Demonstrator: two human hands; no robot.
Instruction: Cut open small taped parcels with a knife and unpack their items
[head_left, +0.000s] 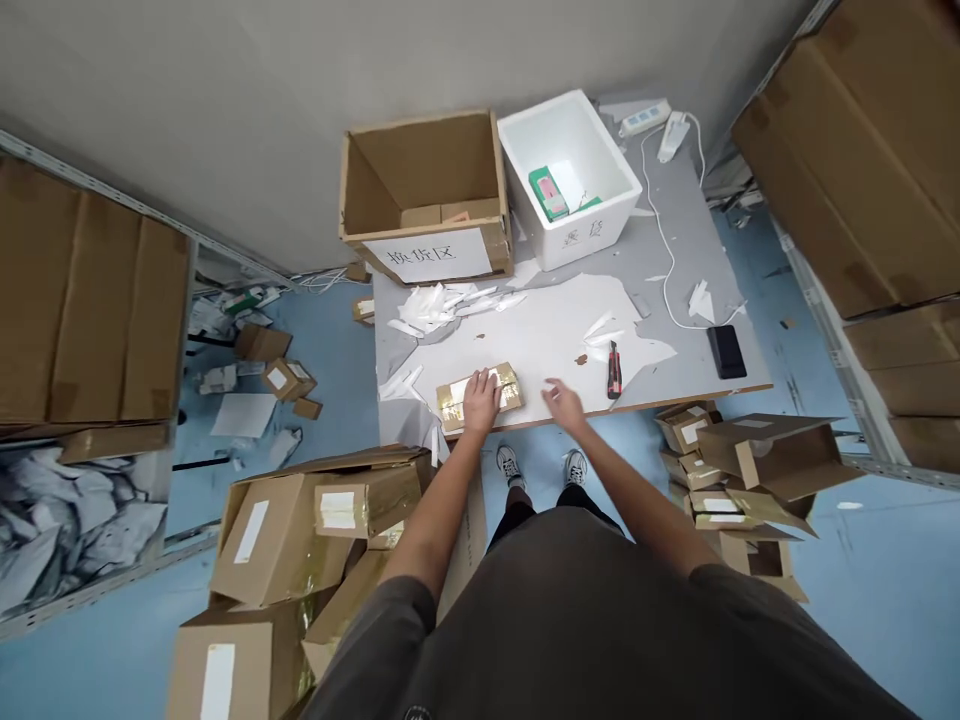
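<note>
My left hand [481, 400] lies flat on a small taped cardboard parcel [507, 384] near the front edge of the grey table [675, 240], fingers stretched over its top. My right hand [564, 404] hovers just right of the parcel, fingers spread, holding nothing. A red box cutter [613, 369] lies on the table a little further right of my right hand. A white sheet [540, 325] covers the table behind the parcel.
At the back stand an open cardboard box [424, 195] with a label and a white foam box [570, 180] holding a green item. A black phone [726, 351] and white cable lie right. Paper scraps [439, 305] litter the table. Cardboard boxes pile on the floor on both sides.
</note>
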